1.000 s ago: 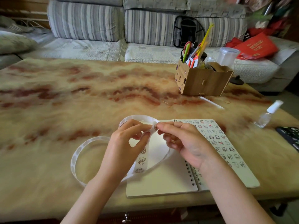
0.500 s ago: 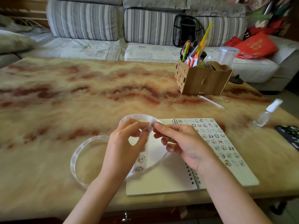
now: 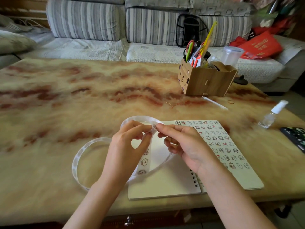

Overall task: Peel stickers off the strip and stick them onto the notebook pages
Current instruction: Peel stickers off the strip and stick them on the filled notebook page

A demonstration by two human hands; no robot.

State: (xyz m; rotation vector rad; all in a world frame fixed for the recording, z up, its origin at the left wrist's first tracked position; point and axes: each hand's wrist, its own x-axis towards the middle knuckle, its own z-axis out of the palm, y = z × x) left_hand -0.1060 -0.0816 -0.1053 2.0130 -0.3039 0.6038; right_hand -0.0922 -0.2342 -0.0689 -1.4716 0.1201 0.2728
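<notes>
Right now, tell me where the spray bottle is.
In the head view, the spray bottle sits at the right edge of the table, right of the open notebook and just beyond a dark patterned object.

We are looking across a marbled counter point(image 3: 66, 100), its cream surface streaked with reddish-brown veins. Behind it a sofa point(image 3: 277, 83) is running the width of the room, with striped grey back cushions point(image 3: 85, 19) standing upright and a pale patterned cover point(image 3: 92, 50) lying over the seat. At the right we are glimpsing grey floor point(image 3: 295, 104). Soft light is falling evenly.
</notes>
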